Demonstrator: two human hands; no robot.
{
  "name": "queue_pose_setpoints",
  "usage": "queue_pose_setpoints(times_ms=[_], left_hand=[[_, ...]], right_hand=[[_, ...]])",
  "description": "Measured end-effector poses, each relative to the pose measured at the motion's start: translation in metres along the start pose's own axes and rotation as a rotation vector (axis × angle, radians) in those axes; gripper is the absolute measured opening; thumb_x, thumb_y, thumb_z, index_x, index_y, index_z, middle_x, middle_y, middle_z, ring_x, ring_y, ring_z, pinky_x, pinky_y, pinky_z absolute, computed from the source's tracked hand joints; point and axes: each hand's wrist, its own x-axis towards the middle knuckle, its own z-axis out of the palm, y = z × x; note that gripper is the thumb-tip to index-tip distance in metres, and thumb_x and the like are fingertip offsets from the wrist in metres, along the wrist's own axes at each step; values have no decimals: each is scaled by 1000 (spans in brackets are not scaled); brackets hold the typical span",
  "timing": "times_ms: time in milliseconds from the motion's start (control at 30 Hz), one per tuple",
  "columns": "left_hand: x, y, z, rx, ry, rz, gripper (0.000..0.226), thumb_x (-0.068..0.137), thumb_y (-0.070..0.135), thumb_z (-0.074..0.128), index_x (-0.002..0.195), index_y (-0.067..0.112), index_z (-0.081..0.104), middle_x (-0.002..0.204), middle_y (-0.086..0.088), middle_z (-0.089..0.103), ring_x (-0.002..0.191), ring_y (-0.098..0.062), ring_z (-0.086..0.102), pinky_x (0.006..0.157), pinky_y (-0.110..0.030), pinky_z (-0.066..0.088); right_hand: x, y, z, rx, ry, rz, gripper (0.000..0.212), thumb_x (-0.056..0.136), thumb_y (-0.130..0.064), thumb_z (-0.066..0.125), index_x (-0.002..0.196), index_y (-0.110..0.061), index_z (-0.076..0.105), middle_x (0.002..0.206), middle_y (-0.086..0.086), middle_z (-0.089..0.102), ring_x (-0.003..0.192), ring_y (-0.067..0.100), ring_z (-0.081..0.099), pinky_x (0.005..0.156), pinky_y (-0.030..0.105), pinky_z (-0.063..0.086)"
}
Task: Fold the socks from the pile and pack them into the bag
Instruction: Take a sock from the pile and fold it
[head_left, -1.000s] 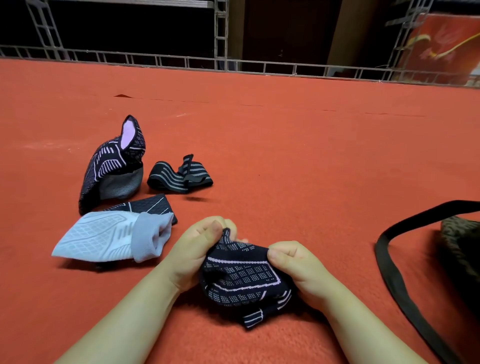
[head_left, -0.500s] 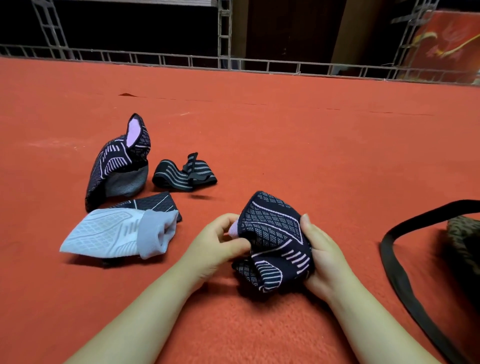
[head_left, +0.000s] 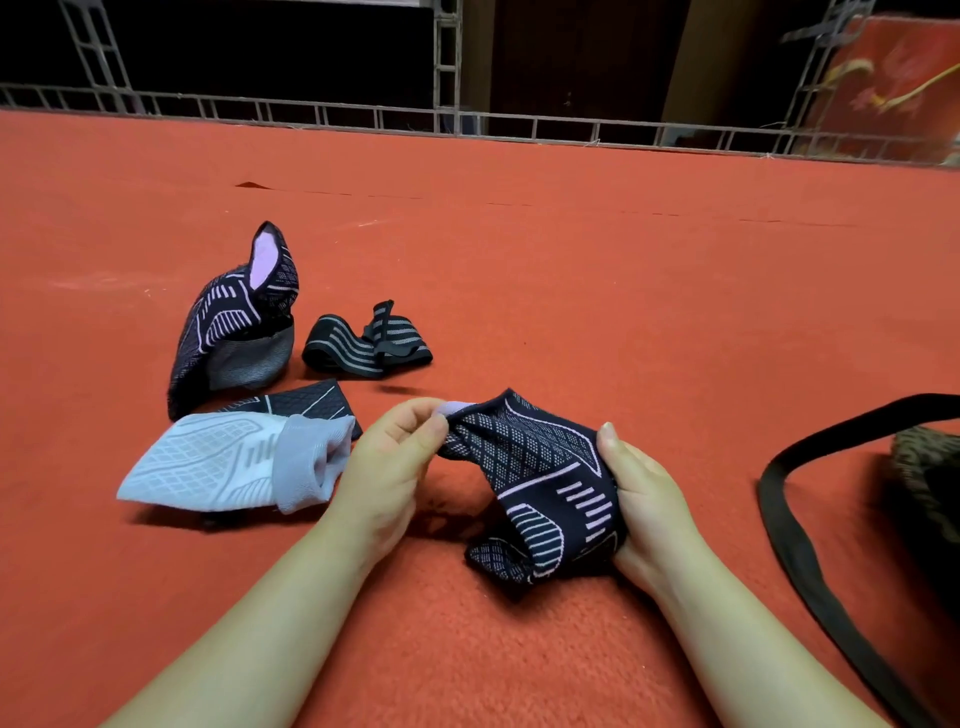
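A dark navy sock with lilac lines (head_left: 535, 478) hangs stretched between both hands just above the red carpet. My left hand (head_left: 387, 460) pinches its lilac-lined cuff at the upper left. My right hand (head_left: 641, 499) grips its right side, with the loose toe end drooping below. To the left lies the pile: a pale blue sock (head_left: 223, 462) on top of a dark sock (head_left: 306, 402), a standing navy and lilac sock (head_left: 234, 317), and a black grey-striped sock (head_left: 363, 345). The bag (head_left: 924, 483) sits at the right edge, mostly cut off.
The bag's black strap (head_left: 795, 540) loops across the carpet at the right. A metal truss rail (head_left: 467, 122) borders the far edge of the red carpet (head_left: 571, 260), with dark space beyond it.
The sock was bunched low in both hands, then lifted into a ball. Now my hands have drawn apart and the sock is spread open between them.
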Motion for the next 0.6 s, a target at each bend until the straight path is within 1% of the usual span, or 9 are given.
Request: queue_pose_setpoints(times_ms=[67,133,200,233,267,333,400,500,600], left_hand=[[-2,9,3,-196,-70,-93,38,52,37,87,79,15,74,80,-2,71,72,-8,66,68,-18,53],[-4,14,12,-238,-31,-185,44,57,33,88,81,4,65,68,-4,69,61,-5,64,60,-16,52],[-4,14,18,-218,91,-256,26,81,16,68,78,0,47,49,-2,60,42,-1,55,44,-12,46],[-3,14,16,-192,102,-242,18,86,14,60,81,5,45,48,1,58,39,-3,52,40,-14,44],[-2,16,14,-154,72,-214,15,85,13,61,85,10,46,51,4,57,40,-4,51,39,-16,43],[-2,16,11,21,-9,-182,21,83,0,60,89,14,46,51,8,52,42,-4,49,38,-17,41],[-2,12,8,225,-19,-175,23,85,-10,56,85,13,49,50,8,52,44,-2,49,43,-16,41],[0,8,1,369,22,-131,20,83,11,66,65,19,62,55,7,56,54,-7,50,58,-26,42],[1,10,-2,144,88,-141,23,79,27,64,61,14,63,58,0,60,55,-10,54,62,-33,43]], right_hand=[[-1,0,1,-32,-22,-1,39,82,-37,54,91,-1,67,84,18,72,70,24,69,64,33,57],[-2,0,2,-46,-41,1,44,80,-39,54,94,0,67,86,19,72,71,25,69,65,34,57],[-2,-1,2,-52,-34,2,44,80,-41,55,93,0,68,85,20,72,70,25,68,66,35,57],[-2,-1,2,-53,-30,4,44,79,-41,55,91,-1,68,84,20,71,69,26,68,67,36,56],[-2,0,1,-50,-27,8,44,79,-41,55,91,-1,68,84,20,71,69,26,67,68,36,56],[-2,2,1,-18,-30,27,48,79,-41,56,95,3,67,87,22,71,71,28,68,70,38,57],[-3,3,1,23,-43,55,55,78,-41,56,102,7,64,93,26,70,76,31,69,73,39,57],[-4,0,-1,35,-96,70,53,76,-42,55,97,6,66,91,25,70,76,30,69,72,40,58],[-6,-4,-4,-16,-166,65,54,72,-47,61,91,3,68,84,20,72,69,26,70,66,34,58]])
